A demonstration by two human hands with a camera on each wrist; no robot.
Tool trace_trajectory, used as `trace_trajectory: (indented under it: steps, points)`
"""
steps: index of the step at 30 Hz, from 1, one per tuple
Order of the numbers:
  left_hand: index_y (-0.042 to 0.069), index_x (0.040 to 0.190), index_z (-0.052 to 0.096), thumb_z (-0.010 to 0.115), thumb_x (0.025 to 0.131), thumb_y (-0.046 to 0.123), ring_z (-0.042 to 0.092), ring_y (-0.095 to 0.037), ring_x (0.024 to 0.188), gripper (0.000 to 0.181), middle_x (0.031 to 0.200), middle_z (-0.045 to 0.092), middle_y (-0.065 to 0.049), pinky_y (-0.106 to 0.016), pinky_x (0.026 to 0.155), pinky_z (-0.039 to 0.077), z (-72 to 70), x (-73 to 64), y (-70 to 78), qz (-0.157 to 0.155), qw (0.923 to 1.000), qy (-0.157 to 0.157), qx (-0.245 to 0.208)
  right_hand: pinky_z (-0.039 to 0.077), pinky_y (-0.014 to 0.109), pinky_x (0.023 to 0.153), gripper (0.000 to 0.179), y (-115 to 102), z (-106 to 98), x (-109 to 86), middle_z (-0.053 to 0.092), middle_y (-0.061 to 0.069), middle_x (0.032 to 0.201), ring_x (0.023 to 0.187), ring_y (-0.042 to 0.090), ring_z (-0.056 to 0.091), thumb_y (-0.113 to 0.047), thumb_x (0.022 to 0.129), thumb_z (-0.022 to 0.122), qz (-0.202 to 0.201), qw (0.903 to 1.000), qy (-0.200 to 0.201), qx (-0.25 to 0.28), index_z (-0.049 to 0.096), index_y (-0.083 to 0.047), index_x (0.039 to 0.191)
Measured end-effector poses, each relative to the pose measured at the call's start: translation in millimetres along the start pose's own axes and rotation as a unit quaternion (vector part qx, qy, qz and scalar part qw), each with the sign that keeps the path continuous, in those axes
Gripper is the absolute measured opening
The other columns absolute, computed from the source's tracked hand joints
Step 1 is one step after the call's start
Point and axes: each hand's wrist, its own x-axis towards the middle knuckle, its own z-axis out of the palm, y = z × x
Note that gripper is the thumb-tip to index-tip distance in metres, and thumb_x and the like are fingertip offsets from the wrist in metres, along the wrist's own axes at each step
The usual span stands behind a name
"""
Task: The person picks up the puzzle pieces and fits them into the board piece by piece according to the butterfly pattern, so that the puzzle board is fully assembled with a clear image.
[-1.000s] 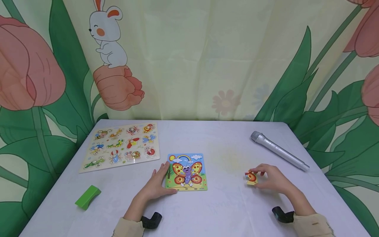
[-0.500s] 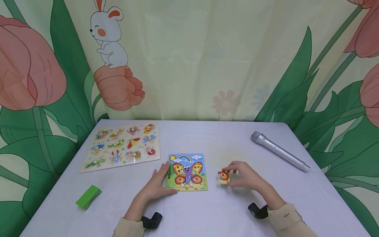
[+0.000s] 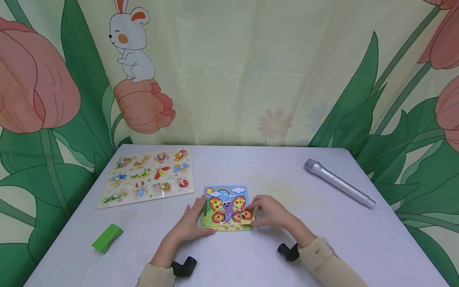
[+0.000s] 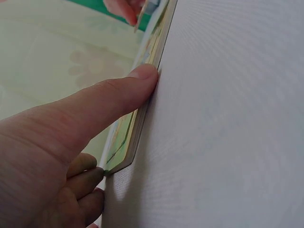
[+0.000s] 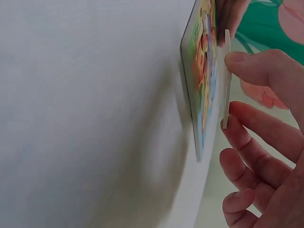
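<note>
A square butterfly puzzle board [image 3: 224,202] lies flat on the table. My left hand [image 3: 190,223] steadies its near left corner, thumb extended against the front edge and fingers along the left side. In the left wrist view the thumb [image 4: 118,92] touches the board's edge. My right hand [image 3: 270,213] pinches a puzzle piece [image 3: 247,216], printed with an orange-red spiral wing part, between thumb and fingertips. The piece overlaps the board's lower right in the head view. From the right wrist view, the thin piece [image 5: 227,88] is held just above the board, with a gap between them.
Back left on the white table [image 3: 287,263] lies a larger insect puzzle board [image 3: 148,187]. A green arched block [image 3: 107,238] sits at the front left. Toward the right edge is a silver microphone [image 3: 338,182]. A printed curtain [image 3: 222,79] hangs behind.
My right hand has carried the puzzle piece leftward from the right side of the table to over the board's lower right. The left hand and the board have stayed in place.
</note>
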Motion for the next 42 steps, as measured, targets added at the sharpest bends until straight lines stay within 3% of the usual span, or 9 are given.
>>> trace_trajectory:
  steps: [17, 42]
  points:
    - [0.001, 0.144, 0.021, 0.081, 0.066, 0.036, 0.011, -0.029, 0.138, 0.105, 0.149, 0.021, -0.015, -0.048, 0.111, 0.001, -0.1, -0.4, 0.0, 0.001, 1.0000, -0.001, -0.003, 0.041, 0.022, 0.061, 0.037, -10.1, 11.2, 18.9, 0.058, -0.006, 0.083, 0.073, 0.014, 0.049, -0.019, 0.063, 0.079, -0.028, 0.9993, -0.021, -0.013, 0.072, -0.008, 0.098]
    - [0.001, 0.144, 0.021, 0.081, 0.066, 0.034, 0.011, -0.030, 0.138, 0.105, 0.149, 0.021, -0.016, -0.048, 0.111, 0.002, -0.6, -0.5, 1.0, 0.001, 1.0000, -0.001, -0.003, 0.047, 0.029, 0.075, 0.038, -19.2, 13.8, 20.7, 0.060, -0.003, 0.090, 0.084, 0.013, 0.052, -0.019, 0.065, 0.083, 0.036, 0.9985, -0.040, -0.006, 0.072, -0.007, 0.100]
